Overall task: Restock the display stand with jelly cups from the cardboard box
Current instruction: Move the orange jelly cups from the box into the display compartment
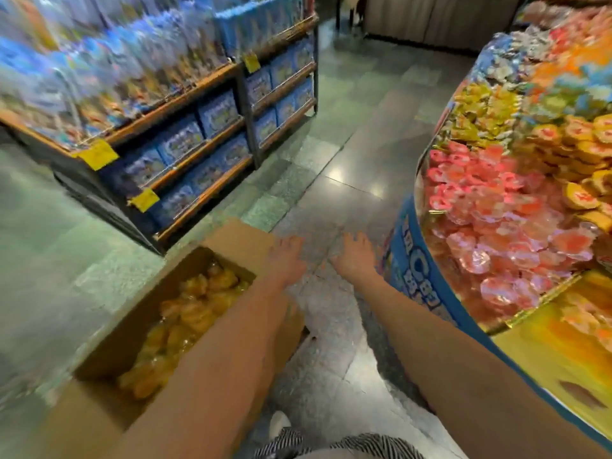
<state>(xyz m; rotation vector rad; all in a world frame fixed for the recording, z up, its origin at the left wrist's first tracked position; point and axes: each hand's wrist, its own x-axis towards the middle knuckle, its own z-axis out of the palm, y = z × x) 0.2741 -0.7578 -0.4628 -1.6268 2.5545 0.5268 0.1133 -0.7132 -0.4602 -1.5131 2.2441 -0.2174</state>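
Note:
An open cardboard box (109, 342) stands on the floor at the lower left, filled with orange jelly cups (185, 313). My left hand (286, 256) stretches out over the box's far flap, fingers straight, holding nothing. My right hand (356, 255) reaches out beside it above the floor tiles, fingers spread and empty. The round display stand (414, 266) with a blue printed wall curves along the right, heaped with pink jelly cups (490, 220) and yellow ones (583, 150). The picture is blurred by motion.
A wooden shelf unit (198, 154) full of blue boxes with yellow price tags stands at the upper left. Grey floor tiles (344, 154) run between it and the stand. A yellow carton (563, 356) sits at the stand's near side. My shoe (279, 424) shows below.

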